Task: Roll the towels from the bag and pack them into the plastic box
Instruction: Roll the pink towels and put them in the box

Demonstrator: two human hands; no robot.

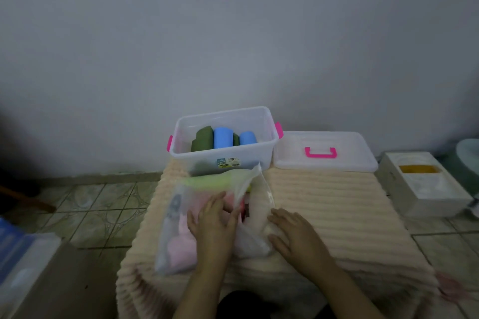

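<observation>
Bare grey wall, tiled floor, and a ribbed peach mat (324, 202) carrying everything: the box (181, 137) at its far edge already holds four rolls (223, 137), lid (344, 160) beside it. Near edge, the bag (176, 235) of towels (181, 248): left hand (212, 220) reaching into its mouth, grip hidden, right hand (293, 235) spread flat pinning it. Soft, light, floppy cloth in slippery film, so best taken by a bunched fold.

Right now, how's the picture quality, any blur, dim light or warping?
Head view: dim, bluish light; both hands, left hand and right hand, and the bag look soft with blur; corners darken and wide-angle warping bends the edges; the plastic box is sharper; no glare.
</observation>
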